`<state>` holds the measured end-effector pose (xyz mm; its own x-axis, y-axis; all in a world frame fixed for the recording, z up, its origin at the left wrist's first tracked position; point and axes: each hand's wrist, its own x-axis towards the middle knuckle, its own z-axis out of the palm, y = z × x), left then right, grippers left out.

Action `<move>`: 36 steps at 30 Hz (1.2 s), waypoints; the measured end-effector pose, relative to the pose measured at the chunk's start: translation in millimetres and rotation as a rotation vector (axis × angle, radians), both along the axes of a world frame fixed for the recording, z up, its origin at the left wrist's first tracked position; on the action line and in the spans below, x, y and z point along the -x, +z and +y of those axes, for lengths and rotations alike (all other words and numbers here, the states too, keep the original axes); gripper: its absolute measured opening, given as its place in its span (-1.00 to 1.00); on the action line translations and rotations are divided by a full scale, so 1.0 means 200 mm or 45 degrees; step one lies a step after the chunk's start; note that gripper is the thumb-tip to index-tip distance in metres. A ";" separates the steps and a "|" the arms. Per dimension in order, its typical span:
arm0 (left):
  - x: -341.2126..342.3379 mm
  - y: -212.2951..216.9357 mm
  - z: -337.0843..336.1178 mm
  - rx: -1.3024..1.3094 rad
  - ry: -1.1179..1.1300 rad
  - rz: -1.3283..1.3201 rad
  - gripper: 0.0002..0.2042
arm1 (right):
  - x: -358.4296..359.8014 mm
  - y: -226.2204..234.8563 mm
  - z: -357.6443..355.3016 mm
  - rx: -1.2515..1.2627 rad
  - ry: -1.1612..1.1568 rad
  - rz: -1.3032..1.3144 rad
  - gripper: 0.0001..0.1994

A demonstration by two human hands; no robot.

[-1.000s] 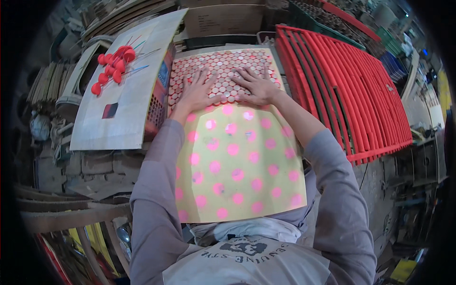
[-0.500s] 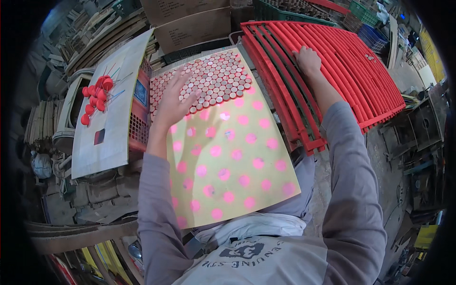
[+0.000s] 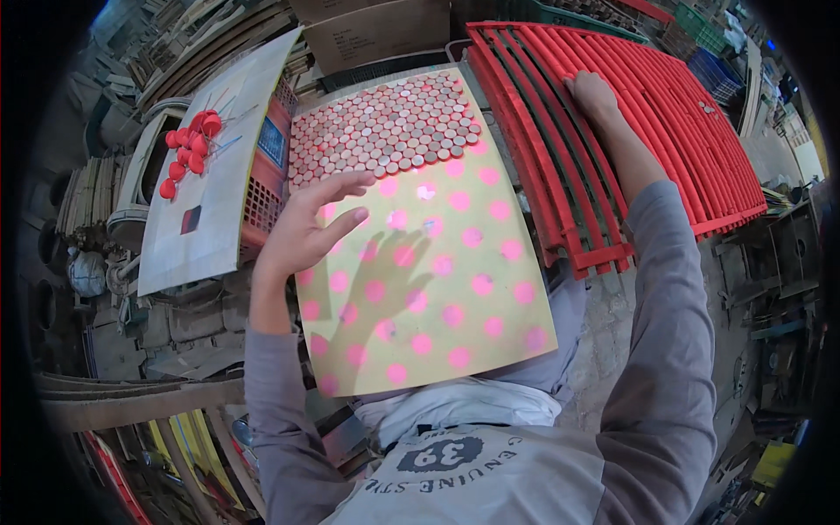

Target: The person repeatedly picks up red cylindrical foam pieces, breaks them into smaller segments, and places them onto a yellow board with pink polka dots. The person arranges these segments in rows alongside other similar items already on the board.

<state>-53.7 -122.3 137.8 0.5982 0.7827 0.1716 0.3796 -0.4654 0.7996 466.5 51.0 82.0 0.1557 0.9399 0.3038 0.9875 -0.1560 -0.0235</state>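
Note:
My left hand [image 3: 311, 223] hovers over a pale yellow board [image 3: 516, 328] on my lap, its fingers stretched out and holding nothing. The board carries rows of pink dots. On its far part stand many round discs [image 3: 385, 122] with pale tops and red sides, packed close together. At the right, my right hand [image 3: 597, 94] rests on a slatted rack of long red rods [image 3: 678, 131], its fingers curled round a rod near the left side of the row. The fingertips are partly hidden.
To the left, a white panel [image 3: 175, 254] on a pink plastic crate [image 3: 262, 203] bears several red round pieces [image 3: 194, 144] on thin sticks. Cardboard boxes [image 3: 381, 39] stand beyond the board. A wooden beam [image 3: 140, 404] runs along the lower left.
My left hand has drawn back toward me from over the discs. My right hand has stayed at the red rods, its fingers now more curled. The whole view has shifted slightly.

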 end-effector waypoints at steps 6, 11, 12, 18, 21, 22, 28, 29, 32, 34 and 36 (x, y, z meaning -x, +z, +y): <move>0.00 -0.04 -0.14 0.089 -0.103 -0.154 -0.62 | 0.02 0.16 -0.09 -0.191 0.158 0.339 -0.38; -0.25 -0.03 -0.22 0.023 -0.063 -0.315 -0.48 | 0.52 0.44 -0.50 0.097 0.515 1.391 -0.43; -0.34 0.00 -0.25 0.024 -0.008 -0.469 -0.45 | 0.61 0.49 -0.61 0.218 0.564 1.441 -0.46; -0.61 -0.03 -0.32 -0.074 0.021 -0.891 -0.50 | 0.99 0.56 -1.19 0.850 0.701 1.702 -0.53; -0.56 -0.15 -0.42 -0.300 -0.007 -0.854 -0.54 | 1.05 0.47 -1.31 1.037 0.568 1.953 -0.53; -0.56 -0.18 -0.50 -0.118 0.031 -0.951 -0.56 | 1.07 0.43 -1.35 1.054 0.549 1.989 -0.52; -0.43 -0.35 -0.67 0.167 0.264 -1.157 -0.65 | 1.24 0.20 -1.44 1.111 0.287 2.366 -0.49; -0.41 -0.37 -0.69 0.186 0.295 -1.169 -0.67 | 1.28 0.18 -1.46 1.091 0.228 2.414 -0.48; -0.39 -0.38 -0.79 0.482 0.390 -1.331 -0.72 | 1.32 0.09 -1.51 1.229 0.017 2.696 -0.47; -0.37 -0.40 -0.83 0.632 0.397 -1.384 -0.72 | 1.33 0.01 -1.54 1.321 -0.107 2.912 -0.47; -0.37 -0.41 -0.86 0.761 0.399 -1.441 -0.75 | 1.36 -0.03 -1.56 1.237 -0.242 3.026 -0.48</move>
